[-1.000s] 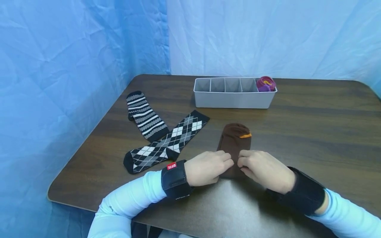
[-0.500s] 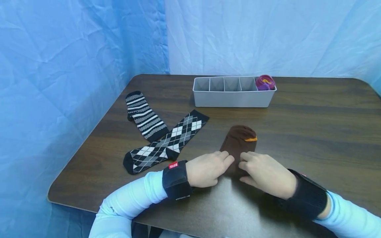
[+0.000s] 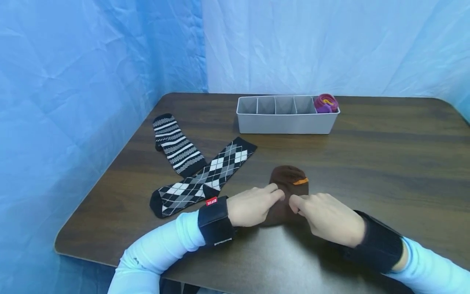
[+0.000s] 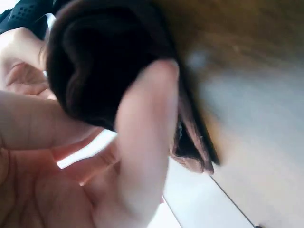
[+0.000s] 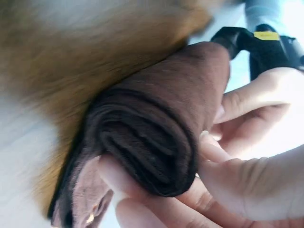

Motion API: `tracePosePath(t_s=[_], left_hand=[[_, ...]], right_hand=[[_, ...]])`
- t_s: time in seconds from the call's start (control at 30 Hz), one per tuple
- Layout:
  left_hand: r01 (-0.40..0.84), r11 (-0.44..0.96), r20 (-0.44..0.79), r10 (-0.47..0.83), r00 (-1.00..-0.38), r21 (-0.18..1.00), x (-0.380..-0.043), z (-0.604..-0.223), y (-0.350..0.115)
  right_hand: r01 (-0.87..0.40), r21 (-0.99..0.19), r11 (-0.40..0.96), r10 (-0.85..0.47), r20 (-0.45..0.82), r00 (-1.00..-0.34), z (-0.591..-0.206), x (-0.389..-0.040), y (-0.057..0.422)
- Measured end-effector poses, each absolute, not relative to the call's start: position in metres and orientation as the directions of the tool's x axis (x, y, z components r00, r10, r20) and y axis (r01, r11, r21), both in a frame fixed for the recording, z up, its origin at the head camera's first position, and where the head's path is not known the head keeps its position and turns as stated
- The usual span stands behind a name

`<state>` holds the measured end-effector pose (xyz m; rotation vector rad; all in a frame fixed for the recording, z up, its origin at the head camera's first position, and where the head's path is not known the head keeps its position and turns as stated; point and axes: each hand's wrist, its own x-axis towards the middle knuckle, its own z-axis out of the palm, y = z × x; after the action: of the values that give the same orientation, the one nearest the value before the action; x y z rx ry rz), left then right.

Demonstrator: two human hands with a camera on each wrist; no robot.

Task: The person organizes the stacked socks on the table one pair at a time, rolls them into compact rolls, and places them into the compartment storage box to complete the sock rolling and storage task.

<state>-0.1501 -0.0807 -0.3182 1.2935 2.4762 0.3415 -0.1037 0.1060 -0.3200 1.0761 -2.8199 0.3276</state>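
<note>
A brown sock (image 3: 287, 176) with an orange patch lies in front of me, its near end rolled up. My left hand (image 3: 253, 206) grips the left end of the roll, and the left wrist view shows its finger and thumb around the dark brown fabric (image 4: 95, 61). On the other end, my right hand (image 3: 328, 216) holds the roll between thumb and fingers. Seen from the right wrist, the layered coil (image 5: 147, 137) has fingers beneath it and the thumb at its side. A flat tail of sock extends from under the roll.
To the left lie a striped black-and-white sock (image 3: 180, 148) and an argyle sock (image 3: 205, 179), their ends close together. Behind stands a grey divided box (image 3: 284, 123) with a rolled purple sock (image 3: 326, 103) in its right compartment. Blue sheets (image 3: 110, 81) hang around the table (image 3: 385, 163).
The brown sock's far end swung right, then came back left and nearer to me, leaving less of it flat. My right fingers spread briefly, then closed on the roll again.
</note>
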Motion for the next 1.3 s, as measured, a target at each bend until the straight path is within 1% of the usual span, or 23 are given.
tracePosePath(t_s=[0.07,0.17,0.23,0.3,0.37,0.47,0.53,0.6,0.7,0.77,0.8,0.9,1.0,1.13,1.2,1.3], left_hand=[[0.788,0.562,-0.124,0.826,-0.55,0.251,-0.15,-0.318,-0.081],[0.805,0.566,-0.089,0.824,-0.559,0.179,-0.151,-0.316,-0.082],[0.804,0.571,-0.078,0.82,-0.567,0.165,-0.152,-0.316,-0.081],[0.804,0.573,-0.081,0.819,-0.568,0.159,-0.151,-0.315,-0.081],[0.808,0.571,-0.082,0.821,-0.565,0.147,-0.15,-0.315,-0.081],[0.818,0.559,-0.064,0.829,-0.556,0.133,-0.15,-0.315,-0.08],[0.824,0.551,-0.029,0.833,-0.553,0.135,-0.149,-0.315,-0.081],[0.827,0.542,0.03,0.833,-0.552,0.147,-0.147,-0.313,-0.082],[0.835,0.525,0.12,0.829,-0.546,0.167,-0.142,-0.307,-0.084],[0.844,0.515,0.145,0.833,-0.534,0.151,-0.138,-0.303,-0.085],[0.849,0.511,0.14,0.838,-0.527,0.134,-0.136,-0.303,-0.085],[0.858,0.508,0.076,0.855,-0.513,0.079,-0.132,-0.303,-0.085],[0.853,0.519,0.022,0.854,-0.52,0.045,-0.132,-0.309,-0.083],[0.848,0.528,0.014,0.849,-0.529,0.046,-0.134,-0.315,-0.08],[0.85,0.525,0.009,0.851,-0.526,0.054,-0.135,-0.315,-0.079],[0.851,0.518,-0.017,0.855,-0.519,0.08,-0.136,-0.312,-0.079]], right_hand=[[-0.679,-0.126,0.724,-0.646,0.223,-0.73,-0.321,-0.105,0.105],[-0.715,-0.068,0.696,-0.666,0.311,-0.678,-0.321,-0.107,0.105],[-0.739,-0.022,0.673,-0.685,0.36,-0.634,-0.32,-0.107,0.105],[-0.756,0.009,0.655,-0.704,0.371,-0.606,-0.318,-0.105,0.104],[-0.761,0.041,0.648,-0.719,0.362,-0.593,-0.317,-0.102,0.103],[-0.755,0.119,0.645,-0.741,0.342,-0.578,-0.318,-0.098,0.101],[-0.742,0.171,0.648,-0.746,0.338,-0.574,-0.32,-0.098,0.099],[-0.731,0.197,0.653,-0.745,0.34,-0.574,-0.322,-0.099,0.098],[-0.725,0.184,0.664,-0.734,0.344,-0.585,-0.323,-0.1,0.098],[-0.726,0.169,0.667,-0.73,0.346,-0.59,-0.324,-0.101,0.098],[-0.726,0.162,0.668,-0.728,0.346,-0.592,-0.324,-0.101,0.098],[-0.731,0.13,0.67,-0.723,0.336,-0.604,-0.324,-0.104,0.099],[-0.73,0.083,0.678,-0.712,0.322,-0.624,-0.324,-0.107,0.1],[-0.726,0.064,0.685,-0.698,0.345,-0.628,-0.327,-0.108,0.102],[-0.725,0.067,0.686,-0.691,0.372,-0.619,-0.328,-0.108,0.103],[-0.717,0.052,0.695,-0.676,0.387,-0.627,-0.327,-0.109,0.105]])
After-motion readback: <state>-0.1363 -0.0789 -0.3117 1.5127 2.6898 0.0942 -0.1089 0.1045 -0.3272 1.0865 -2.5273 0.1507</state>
